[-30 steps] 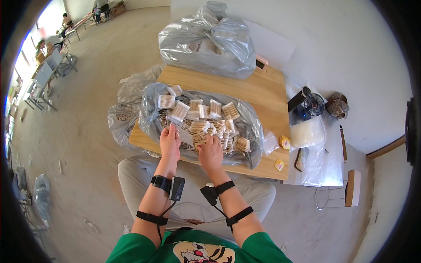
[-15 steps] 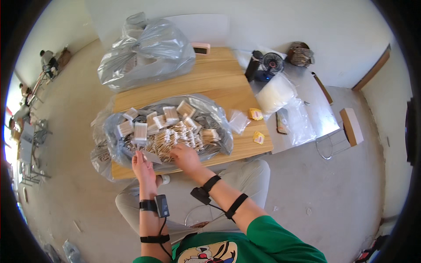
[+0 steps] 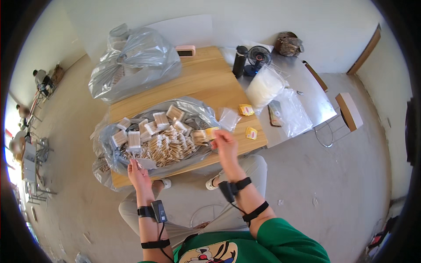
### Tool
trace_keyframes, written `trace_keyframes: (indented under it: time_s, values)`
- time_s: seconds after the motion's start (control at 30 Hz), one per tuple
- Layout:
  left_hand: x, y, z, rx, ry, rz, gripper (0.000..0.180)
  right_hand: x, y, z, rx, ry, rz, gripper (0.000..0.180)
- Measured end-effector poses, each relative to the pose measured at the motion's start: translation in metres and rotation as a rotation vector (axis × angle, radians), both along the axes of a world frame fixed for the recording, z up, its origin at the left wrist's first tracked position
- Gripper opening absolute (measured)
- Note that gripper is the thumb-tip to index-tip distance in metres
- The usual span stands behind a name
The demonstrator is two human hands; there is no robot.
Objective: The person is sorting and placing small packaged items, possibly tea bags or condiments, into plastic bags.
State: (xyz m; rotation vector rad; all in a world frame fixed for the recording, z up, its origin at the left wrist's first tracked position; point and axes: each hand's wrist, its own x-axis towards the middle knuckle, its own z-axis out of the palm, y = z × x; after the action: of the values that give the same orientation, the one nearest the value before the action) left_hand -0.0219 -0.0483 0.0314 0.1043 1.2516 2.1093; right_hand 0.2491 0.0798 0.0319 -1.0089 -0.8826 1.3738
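A bare concrete floor and pale walls surround a light wooden table point(image 3: 206, 83). Spread across the table's near edge, an opened grey plastic bag point(image 3: 193, 107) holds a heap of loose wooden cotton swabs point(image 3: 169, 147), with small clear packets of swabs point(image 3: 133, 139) toward its far rim. The left hand point(image 3: 138, 173) sits at the near edge, fingers pressed together on a small clear packet point(image 3: 144, 163). The right hand point(image 3: 226, 142), by the near right corner, pinches a small yellow item point(image 3: 212, 131) just beside the heap; what exactly it is, I cannot tell.

The risks? The bag hangs over the near edge, so a tug from the left hand could drag loose swabs onto the lap. Two little yellow packets point(image 3: 247, 120) lie near the right edge, and a sweeping wrist could knock them off. A full, tied grey plastic bag point(image 3: 136, 65) fills the far left corner.
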Motion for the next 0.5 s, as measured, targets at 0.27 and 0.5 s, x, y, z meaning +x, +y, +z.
trace_keyframes:
  time_s: [0.27,0.5]
  values:
    - [0.040,0.029,-0.002,-0.044,-0.008,-0.063,0.024,0.131,0.043,-0.036,-0.255,-0.528,-0.365,0.015]
    - [0.090,0.048,0.013,-0.108,0.067,-0.276,0.016,0.137,0.037,-0.055,-0.081,-1.294,-0.281,0.020]
